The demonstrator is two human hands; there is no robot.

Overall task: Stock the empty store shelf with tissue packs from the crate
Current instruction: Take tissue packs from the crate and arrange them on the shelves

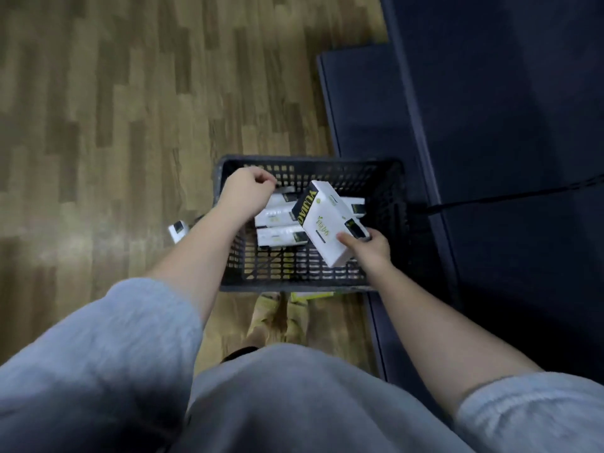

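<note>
Right hand (369,246) grips white pack (327,223) lettered "YUJIAO" over crate (225,204).

Both hands (248,191) (369,246) extended downward, curled

Top: a light grey, soft-looking garment like a sweatshirt, seen across the torso (294,403) at the bottom of the view.
Left sleeve (108,348): the same grey fabric, loose and bunched, pushed up so the forearm is bare.
Right sleeve (536,416): grey too, with a rolled or ribbed edge near the elbow, forearm bare below it.
Left hand (246,191): bare, no ring, watch or glove showing.
Right hand (369,248): bare, with no jewellery visible.
Footwear (281,318): blurred; possibly tan or yellowish shoes or slippers below the torso.
</note>
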